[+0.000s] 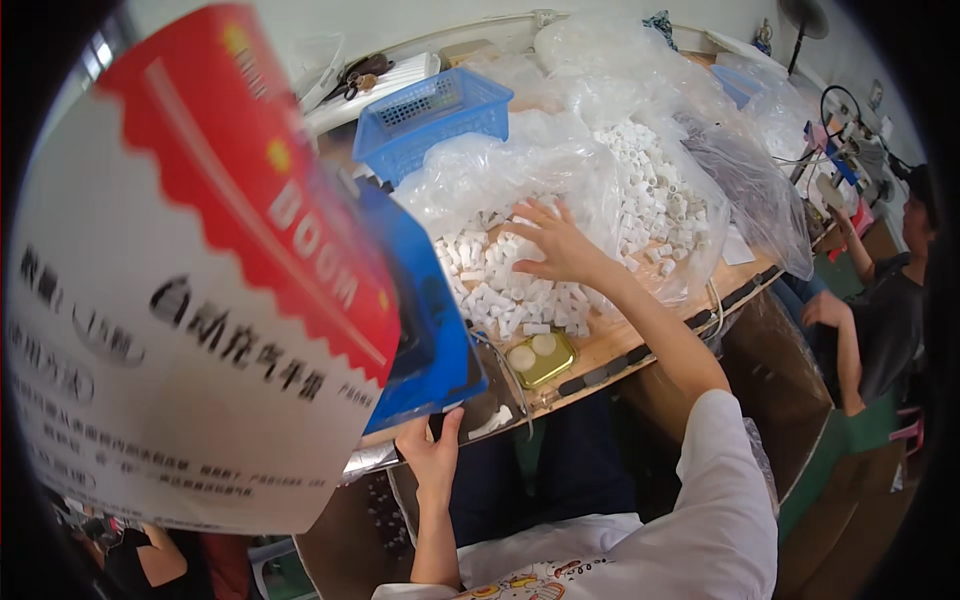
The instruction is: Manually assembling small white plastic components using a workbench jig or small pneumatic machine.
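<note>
My right hand (556, 245) lies with fingers spread on a heap of small white tube-shaped pieces (520, 285) spilling from a big clear plastic bag (640, 190) on the wooden table (610, 345). My left hand (432, 452) holds the lower edge of a large flat packet (200, 290), white with a red jagged band and a blue side, raised close to the camera so it hides the left half of the view. A small gold tin (541, 356) with two pale round pieces sits by the table edge.
A blue plastic basket (432, 115) stands at the back beside scissors (356, 75). More clear bags (750, 190) cover the right of the table. Another person (880, 300) sits at the right. A fan (803, 20) stands far back.
</note>
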`<action>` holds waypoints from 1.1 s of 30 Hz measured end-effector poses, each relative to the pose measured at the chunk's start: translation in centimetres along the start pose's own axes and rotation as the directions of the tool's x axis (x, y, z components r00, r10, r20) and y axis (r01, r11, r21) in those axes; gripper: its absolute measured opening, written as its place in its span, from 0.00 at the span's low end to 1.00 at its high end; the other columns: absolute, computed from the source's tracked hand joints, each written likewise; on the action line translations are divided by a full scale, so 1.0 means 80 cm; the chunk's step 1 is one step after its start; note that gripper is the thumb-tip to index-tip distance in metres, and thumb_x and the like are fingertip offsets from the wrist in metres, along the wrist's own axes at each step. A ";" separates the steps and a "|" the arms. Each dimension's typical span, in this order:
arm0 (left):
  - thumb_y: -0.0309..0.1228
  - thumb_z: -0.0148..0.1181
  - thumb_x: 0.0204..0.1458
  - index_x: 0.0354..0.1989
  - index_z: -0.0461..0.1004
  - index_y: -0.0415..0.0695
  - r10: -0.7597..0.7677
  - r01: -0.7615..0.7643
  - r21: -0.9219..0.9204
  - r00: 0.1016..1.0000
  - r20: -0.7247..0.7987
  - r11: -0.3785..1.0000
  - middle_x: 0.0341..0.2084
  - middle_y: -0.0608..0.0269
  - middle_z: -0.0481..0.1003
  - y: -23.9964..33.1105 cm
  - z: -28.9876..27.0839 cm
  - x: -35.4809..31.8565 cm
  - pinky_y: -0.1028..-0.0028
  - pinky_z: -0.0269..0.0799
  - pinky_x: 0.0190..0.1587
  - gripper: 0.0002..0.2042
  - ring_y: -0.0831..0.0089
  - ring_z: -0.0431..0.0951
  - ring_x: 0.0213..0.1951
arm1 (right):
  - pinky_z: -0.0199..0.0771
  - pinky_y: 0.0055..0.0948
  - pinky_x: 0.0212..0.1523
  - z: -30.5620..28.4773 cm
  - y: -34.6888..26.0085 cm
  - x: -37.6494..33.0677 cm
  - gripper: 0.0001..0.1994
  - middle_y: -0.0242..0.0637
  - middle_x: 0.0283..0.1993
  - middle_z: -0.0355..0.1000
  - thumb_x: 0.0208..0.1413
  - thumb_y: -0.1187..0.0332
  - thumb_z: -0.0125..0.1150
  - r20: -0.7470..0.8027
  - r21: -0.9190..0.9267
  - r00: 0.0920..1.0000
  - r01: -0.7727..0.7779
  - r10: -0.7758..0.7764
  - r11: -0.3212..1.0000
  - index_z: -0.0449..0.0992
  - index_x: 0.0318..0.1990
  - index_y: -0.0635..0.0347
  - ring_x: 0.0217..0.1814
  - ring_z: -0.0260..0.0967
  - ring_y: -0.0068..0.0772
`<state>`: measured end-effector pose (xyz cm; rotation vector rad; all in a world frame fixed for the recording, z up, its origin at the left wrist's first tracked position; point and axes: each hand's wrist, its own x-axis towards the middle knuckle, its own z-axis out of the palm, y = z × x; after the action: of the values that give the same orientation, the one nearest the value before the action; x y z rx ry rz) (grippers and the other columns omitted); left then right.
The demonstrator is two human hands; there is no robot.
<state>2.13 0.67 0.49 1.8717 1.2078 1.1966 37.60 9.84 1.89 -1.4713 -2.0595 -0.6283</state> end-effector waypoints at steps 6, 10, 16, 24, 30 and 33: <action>0.29 0.70 0.51 0.42 0.78 0.33 0.094 -0.097 -0.101 0.995 -0.037 0.990 0.30 0.60 0.80 -0.001 0.000 0.007 0.72 0.68 0.40 0.14 0.73 0.75 0.34 | 0.74 0.43 0.43 -0.075 -0.081 -0.065 0.15 0.44 0.32 0.78 0.48 0.63 0.72 0.461 0.175 0.730 -0.632 0.504 0.755 0.77 0.38 0.62 0.42 0.76 0.51; 0.27 0.72 0.48 0.43 0.80 0.36 0.048 -0.046 -0.115 0.999 0.017 0.992 0.34 0.55 0.81 0.012 -0.008 0.001 0.72 0.70 0.46 0.14 0.68 0.79 0.38 | 0.74 0.45 0.37 -0.060 -0.086 -0.092 0.11 0.47 0.30 0.76 0.49 0.67 0.68 0.355 0.082 0.742 -0.630 0.568 0.772 0.74 0.35 0.62 0.36 0.75 0.55; 0.21 0.71 0.46 0.40 0.81 0.35 0.115 -0.117 -0.109 0.993 -0.027 0.987 0.35 0.56 0.82 0.021 -0.023 -0.004 0.71 0.73 0.44 0.12 0.67 0.81 0.38 | 0.74 0.38 0.38 -0.081 -0.097 -0.087 0.10 0.44 0.37 0.77 0.50 0.74 0.64 0.151 0.257 0.701 -0.708 0.697 0.658 0.79 0.41 0.59 0.37 0.75 0.43; 0.22 0.72 0.46 0.41 0.82 0.37 0.063 -0.065 -0.099 0.998 -0.028 0.993 0.36 0.56 0.83 0.021 -0.037 -0.013 0.70 0.74 0.46 0.13 0.66 0.82 0.38 | 0.73 0.33 0.44 -0.046 -0.260 -0.032 0.11 0.39 0.36 0.79 0.46 0.70 0.71 0.365 0.774 0.765 -0.566 0.530 0.284 0.83 0.39 0.61 0.39 0.75 0.38; 0.23 0.72 0.46 0.42 0.82 0.37 0.007 -0.013 -0.092 0.998 -0.067 0.996 0.33 0.57 0.83 0.018 -0.047 -0.003 0.72 0.75 0.42 0.13 0.70 0.82 0.36 | 0.69 0.43 0.47 -0.039 -0.271 -0.021 0.12 0.40 0.34 0.77 0.42 0.70 0.73 0.266 0.639 0.870 -0.482 0.416 0.599 0.82 0.36 0.60 0.43 0.70 0.47; 0.23 0.72 0.47 0.43 0.82 0.37 0.031 -0.040 -0.110 0.997 -0.076 0.993 0.32 0.57 0.83 0.022 -0.047 0.009 0.74 0.75 0.40 0.13 0.72 0.81 0.33 | 0.68 0.44 0.47 -0.042 -0.278 -0.014 0.11 0.37 0.36 0.77 0.41 0.71 0.73 0.046 0.635 0.933 -0.304 0.357 0.711 0.82 0.35 0.58 0.44 0.70 0.47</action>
<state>-0.51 0.69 3.77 1.7872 1.1263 1.3353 17.24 0.25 2.22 -1.3097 -1.6310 0.1606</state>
